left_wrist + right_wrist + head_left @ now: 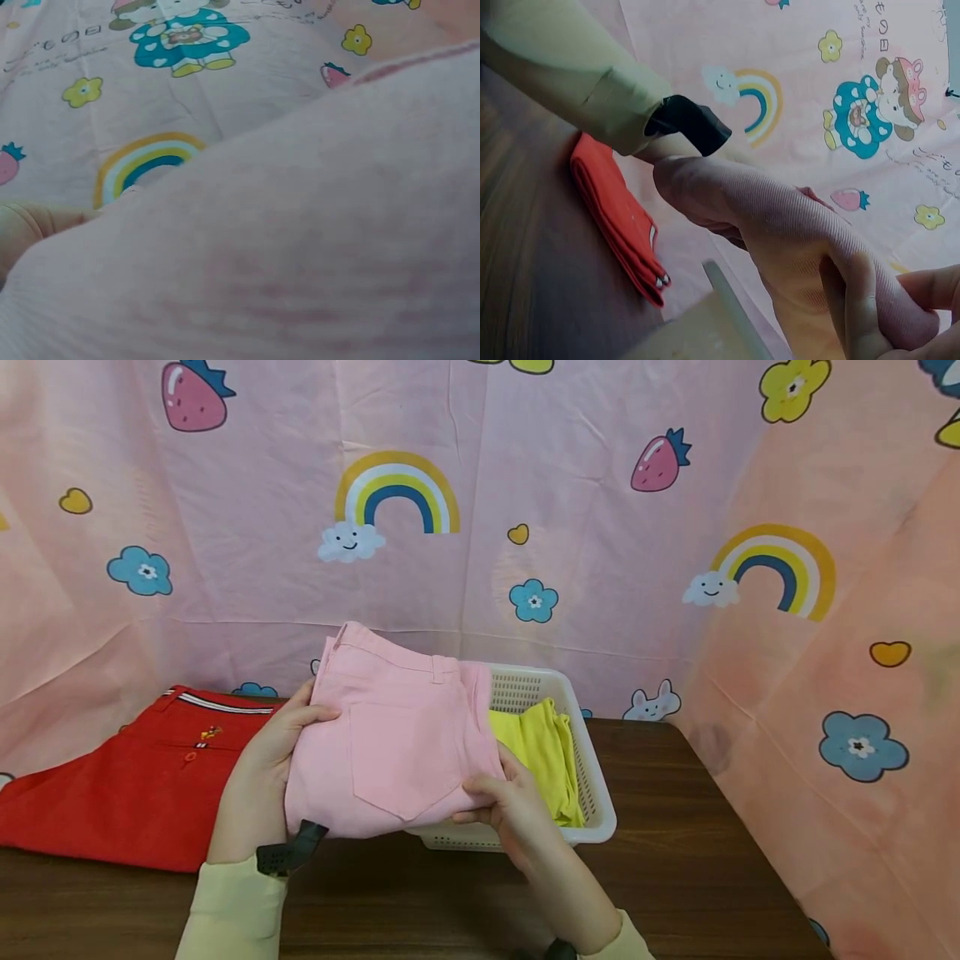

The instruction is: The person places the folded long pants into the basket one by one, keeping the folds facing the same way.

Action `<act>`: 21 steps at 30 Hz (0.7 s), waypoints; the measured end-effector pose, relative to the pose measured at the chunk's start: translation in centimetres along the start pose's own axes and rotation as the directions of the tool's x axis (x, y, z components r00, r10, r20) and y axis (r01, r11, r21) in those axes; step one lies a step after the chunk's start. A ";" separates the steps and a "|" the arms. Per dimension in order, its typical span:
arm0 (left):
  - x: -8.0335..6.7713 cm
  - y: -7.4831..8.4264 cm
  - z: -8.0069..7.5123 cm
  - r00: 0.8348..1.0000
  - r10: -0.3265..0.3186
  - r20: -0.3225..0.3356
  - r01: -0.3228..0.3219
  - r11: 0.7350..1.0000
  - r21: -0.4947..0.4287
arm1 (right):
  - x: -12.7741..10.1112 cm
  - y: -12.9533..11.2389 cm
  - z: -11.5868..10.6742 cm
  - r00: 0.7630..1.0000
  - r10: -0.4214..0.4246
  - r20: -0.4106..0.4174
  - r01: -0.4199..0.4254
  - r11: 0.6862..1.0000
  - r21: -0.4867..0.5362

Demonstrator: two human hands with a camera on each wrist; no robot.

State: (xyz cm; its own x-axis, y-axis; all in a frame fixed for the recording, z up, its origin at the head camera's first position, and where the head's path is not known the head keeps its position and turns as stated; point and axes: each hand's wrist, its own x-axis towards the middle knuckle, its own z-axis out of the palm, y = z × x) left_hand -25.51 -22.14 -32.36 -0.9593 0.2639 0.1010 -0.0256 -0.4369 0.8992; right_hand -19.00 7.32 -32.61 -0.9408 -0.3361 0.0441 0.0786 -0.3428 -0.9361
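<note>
Both arms wear long pale yellow sleeves [236, 906] with plain cuffs that end at the wrists. A black strap or mount [288, 852], probably for the wrist camera, sits at the left wrist just past the cuff; a similar black piece [558, 950] shows at the right wrist. The hands are bare.

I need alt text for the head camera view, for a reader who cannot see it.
Two hands, left hand and right hand, hold folded pink shorts above a white basket containing a yellow garment. A folded red garment lies left on the dark wooden table.
</note>
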 end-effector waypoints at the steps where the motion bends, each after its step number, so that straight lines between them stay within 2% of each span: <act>1: 0.3 -0.2 0.2 1.000 0.001 0.007 -0.001 1.000 0.003 | 0.0 -0.1 -0.4 1.000 0.002 -0.006 -0.002 1.000 -0.007; 8: 1.8 -1.5 2.0 1.000 -0.021 -0.003 0.021 1.000 0.006 | -0.3 -0.9 -2.5 0.998 -0.004 -0.057 -0.002 0.996 -0.091; 11: 2.2 -1.8 2.8 1.000 -0.011 -0.005 0.011 1.000 -0.002 | -0.4 -1.4 -3.1 0.996 0.005 -0.088 -0.013 0.996 -0.090; 17: 2.8 -2.5 4.4 0.999 0.037 0.031 -0.036 0.999 -0.036 | -0.4 -2.2 -4.1 0.998 0.028 -0.063 -0.026 0.999 0.034; 21: 3.3 -3.0 5.2 0.996 0.058 0.061 -0.055 0.997 -0.052 | -0.5 -2.7 -4.6 0.999 0.025 -0.027 -0.020 0.987 0.158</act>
State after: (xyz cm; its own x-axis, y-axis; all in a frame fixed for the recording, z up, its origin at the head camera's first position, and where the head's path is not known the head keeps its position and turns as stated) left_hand -27.17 -15.45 -32.49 -0.9402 0.2900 0.1786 0.0126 -0.4944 0.8691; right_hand -20.30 12.48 -31.69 -0.9472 -0.3204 0.0114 0.1486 -0.4705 -0.8698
